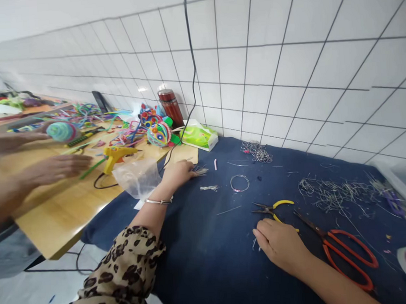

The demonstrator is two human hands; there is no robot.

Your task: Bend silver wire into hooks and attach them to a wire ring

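Note:
My left hand (179,172), in a leopard-print sleeve with a thin bangle, reaches across the dark blue cloth (202,244). Its fingers are pinched on a small bundle of thin silver wires (200,170). My right hand (282,246) rests knuckles-up on the cloth, fingers curled over some short wire bits I cannot make out. Just beyond it lie yellow-handled pliers (274,208). A small wire ring (240,183) and another wire scrap (209,188) lie between my hands.
Red-handled scissors (349,255) lie right of my right hand, with tangled wire clippings (334,196) behind. On the wooden table (54,218) at left another person's hands (56,168) work near a yellow glue gun (114,154), colourful balls and a red flask (171,107).

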